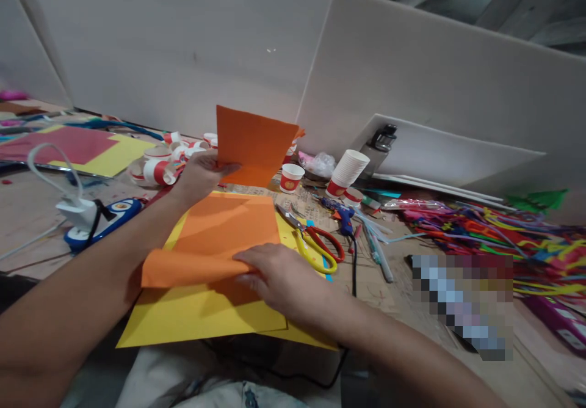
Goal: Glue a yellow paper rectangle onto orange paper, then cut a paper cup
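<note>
My left hand (pixel 204 176) grips the lower left corner of an upright orange sheet (pixel 256 145), raised above the table. Closer to me, my right hand (pixel 274 273) pinches the edge of a second orange sheet (pixel 229 225), whose near part curls up and over. That sheet rests on yellow sheets (pixel 196 322) at the table's front edge. Just past my right hand lie scissors (pixel 315 243) with one red and one yellow handle, partly over the yellow paper.
Paper cups (pixel 292 178) and a cup stack (pixel 348 173) stand behind. A blue glue gun (pixel 344 217) with a black cord lies right of the scissors. At left is a blue power strip (pixel 105 222); colourful pipe cleaners (pixel 476 231) spread at right. White boards (pixel 183 47) wall the back.
</note>
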The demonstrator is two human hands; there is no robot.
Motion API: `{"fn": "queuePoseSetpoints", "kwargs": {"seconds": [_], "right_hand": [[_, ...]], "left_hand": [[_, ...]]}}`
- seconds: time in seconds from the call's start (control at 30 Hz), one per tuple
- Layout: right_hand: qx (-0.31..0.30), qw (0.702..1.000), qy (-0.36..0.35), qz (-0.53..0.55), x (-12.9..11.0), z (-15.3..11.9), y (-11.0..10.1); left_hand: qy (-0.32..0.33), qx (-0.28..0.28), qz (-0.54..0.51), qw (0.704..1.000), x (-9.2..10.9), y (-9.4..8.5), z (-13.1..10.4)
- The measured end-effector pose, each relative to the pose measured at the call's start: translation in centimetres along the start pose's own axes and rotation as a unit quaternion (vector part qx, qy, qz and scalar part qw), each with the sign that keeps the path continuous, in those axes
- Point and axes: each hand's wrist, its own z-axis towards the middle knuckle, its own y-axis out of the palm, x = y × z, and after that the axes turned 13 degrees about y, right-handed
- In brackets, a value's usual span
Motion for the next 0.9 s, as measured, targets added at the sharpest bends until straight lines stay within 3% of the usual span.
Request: {"fn": "queuePoseSetpoints", "kwargs": {"seconds": [0.07, 0.27, 0.43, 0.6, 0.7, 0.8, 0.9], "right_hand": [[0.010, 0.996, 0.043, 0.082, 0.9, 0.3, -1.3], [0.183, 0.931, 0.118, 0.294, 4.6, 1.4, -5.4], [0.248, 0.860, 0.149, 0.421, 7.8, 1.4, -7.9], [0.298, 0.822, 0.158, 0.459, 9.8, 0.9, -9.0], [0.409, 0.781, 0.138, 0.452, 10.4, 0.7, -10.1], [0.570, 0.708, 0.081, 0.410, 10.6, 0.4, -11.8], [0.673, 0.655, 0.004, 0.343, 10.0, -0.2, -13.2]], "left_hand": [[-0.026, -0.012, -0.019, 0.999, 0.0, -0.1, -0.1], [-0.104, -0.064, -0.079, 0.989, 1.6, 0.2, -0.5], [-0.091, -0.027, -0.045, 0.994, 0.9, 0.4, -0.4], [-0.089, -0.001, 0.006, 0.996, -0.1, 0.1, -0.2], [-0.069, 0.004, 0.016, 0.997, -0.6, 0.1, -0.3], [-0.037, -0.044, 0.007, 0.998, -1.5, 0.2, -0.5], [-0.043, -0.086, 0.016, 0.995, -1.7, 0.3, -0.6]]}}
